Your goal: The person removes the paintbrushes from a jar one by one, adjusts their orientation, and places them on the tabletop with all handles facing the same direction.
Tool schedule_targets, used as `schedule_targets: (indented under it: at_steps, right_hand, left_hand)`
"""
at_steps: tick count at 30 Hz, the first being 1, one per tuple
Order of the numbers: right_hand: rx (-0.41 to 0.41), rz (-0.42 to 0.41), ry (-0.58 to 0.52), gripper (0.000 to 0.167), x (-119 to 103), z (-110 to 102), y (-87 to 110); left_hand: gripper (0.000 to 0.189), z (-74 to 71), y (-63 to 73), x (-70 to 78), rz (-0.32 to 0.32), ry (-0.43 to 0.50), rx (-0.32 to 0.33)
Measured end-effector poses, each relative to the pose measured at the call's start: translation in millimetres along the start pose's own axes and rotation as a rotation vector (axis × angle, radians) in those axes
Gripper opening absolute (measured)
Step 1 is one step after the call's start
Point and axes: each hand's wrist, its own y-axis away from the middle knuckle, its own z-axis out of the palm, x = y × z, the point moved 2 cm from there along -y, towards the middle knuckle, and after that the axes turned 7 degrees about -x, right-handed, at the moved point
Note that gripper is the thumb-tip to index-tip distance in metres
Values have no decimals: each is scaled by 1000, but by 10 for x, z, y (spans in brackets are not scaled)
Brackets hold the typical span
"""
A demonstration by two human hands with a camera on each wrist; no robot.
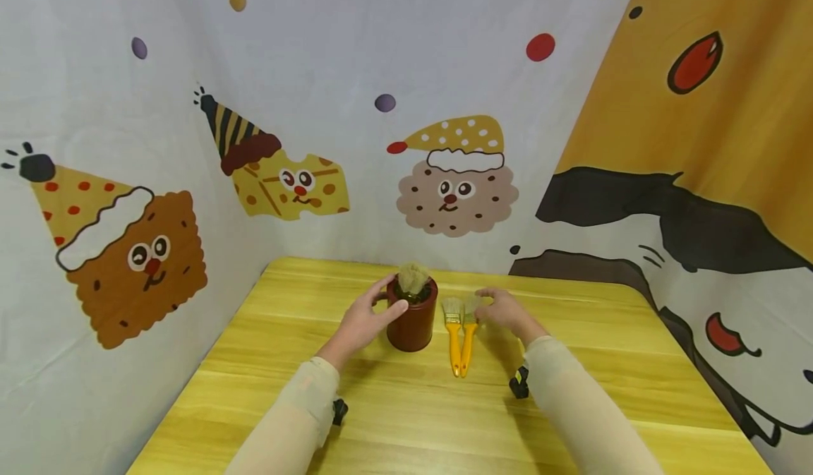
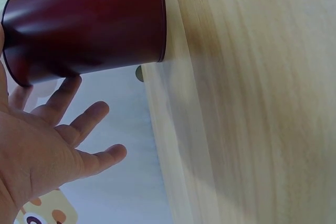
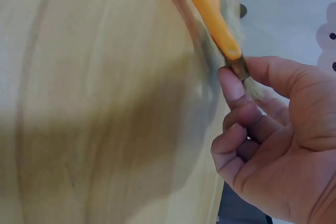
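A dark red cup [image 1: 409,328] stands upright on the table, with a beige bristle tuft [image 1: 413,278] sticking out of its top. My left hand [image 1: 363,321] is at the cup's left side; in the left wrist view, its spread fingers [image 2: 65,95] touch the wall near the rim. To the right of the cup lie two paintbrushes side by side, both with yellow-orange handles and pale bristles: a left paintbrush [image 1: 454,341] and a right paintbrush [image 1: 468,341]. My right hand [image 1: 504,311] pinches the right paintbrush near its metal band [image 3: 237,67] between thumb and forefinger.
The light wooden table [image 1: 406,418] runs back to a white curtain [image 1: 330,58] printed with cartoon biscuits and cheese. Yellow and black printed fabric [image 1: 730,157] hangs along the right. Small dark devices sit at both wrists.
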Motion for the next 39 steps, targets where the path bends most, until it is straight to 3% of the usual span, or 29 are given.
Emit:
schedule_targets:
  at_steps: [13,20,39]
  right_hand:
    - [50,43,103,57,57,132,-92]
    - [82,84,97,55,109,151,-147]
    - [80,74,65,52,108,175,-133]
  left_hand:
    - [77,6,14,16,-5,0,11]
    - [74,6,21,11,-8,6,19]
    - [77,8,25,22,-6,7,10]
